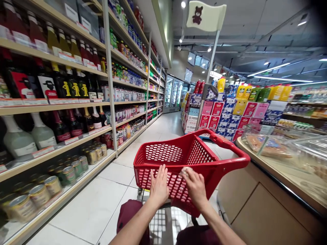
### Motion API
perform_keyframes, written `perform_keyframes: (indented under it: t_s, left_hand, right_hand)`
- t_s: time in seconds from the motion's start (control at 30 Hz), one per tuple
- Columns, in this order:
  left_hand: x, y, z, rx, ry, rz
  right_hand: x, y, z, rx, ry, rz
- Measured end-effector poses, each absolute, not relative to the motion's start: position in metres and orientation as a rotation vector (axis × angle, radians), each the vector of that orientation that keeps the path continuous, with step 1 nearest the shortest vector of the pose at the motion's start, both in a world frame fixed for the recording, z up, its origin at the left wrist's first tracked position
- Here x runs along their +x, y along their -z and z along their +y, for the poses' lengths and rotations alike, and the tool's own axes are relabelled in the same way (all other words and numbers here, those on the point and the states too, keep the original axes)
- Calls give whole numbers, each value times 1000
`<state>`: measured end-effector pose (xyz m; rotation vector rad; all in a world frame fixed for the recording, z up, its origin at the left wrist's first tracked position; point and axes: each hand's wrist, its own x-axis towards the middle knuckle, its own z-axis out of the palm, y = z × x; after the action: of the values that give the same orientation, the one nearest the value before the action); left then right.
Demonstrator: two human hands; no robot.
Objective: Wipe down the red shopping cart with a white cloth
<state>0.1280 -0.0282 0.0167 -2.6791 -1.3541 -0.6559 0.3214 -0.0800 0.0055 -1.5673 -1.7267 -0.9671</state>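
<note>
In front of me a red plastic shopping cart stands sideways, its handle at the right and its perforated side toward me. My left hand lies against this side panel, fingers stretched out and nothing in it. Farther right, my right hand is closed on a small whitish crumpled wad, perhaps a cloth or tissue, close to the cart's upper side. Its fingers cover most of the wad. No goods show inside the visible part of the basket. A small pole with a cream bear flag rises behind the cart.
Shelves of bottles and cans line the left side. A curved counter with a glass display case stands close at the right. Stacked drink cartons rise behind the cart, and white floor tiles run along the aisle toward glass-door fridges.
</note>
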Motion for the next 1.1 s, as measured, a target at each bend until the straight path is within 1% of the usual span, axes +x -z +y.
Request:
perform_keyframes:
  t_s: [0.1,0.17,0.3,0.37,0.47,0.53,0.67,0.73,0.87,1.03,1.1]
  left_hand:
    - [102,-10,-22,-2630,674,-1421]
    - [84,-8,-17,-2579,676,-1533]
    - [48,-7,-6,-2444,635,-1849]
    - [30,-5,-3,-2385,606,-1982]
    - [6,1,0,-2329,584,-2081]
    - [-2,6,1,-2308,590,-2113]
    - [7,8,0,-2335,642,-2143]
    - [18,7,-4,-2383,683,-2085]
    - [35,3,-12,-2465,766,-1913]
    - [53,-5,-20,-2493,834,-1812]
    - [62,-9,-23,-2513,839,-1770]
  right_hand:
    - [279,14,-69,-1527,836,-1853]
    - [249,5,-53,-1444,793,-1884]
    - [188,-17,-7,-1269,805,-1953]
    - [164,-7,8,-1232,802,-2050]
    - [147,23,12,-1174,778,-2230]
    - [147,32,10,-1157,766,-2258]
    - [158,15,8,-1261,799,-2044]
    - [166,11,5,-1299,834,-1989]
    - [185,25,-11,-1276,827,-2090]
    - [210,12,-20,-1315,846,-1856]
    - [219,10,-24,-1333,863,-1852]
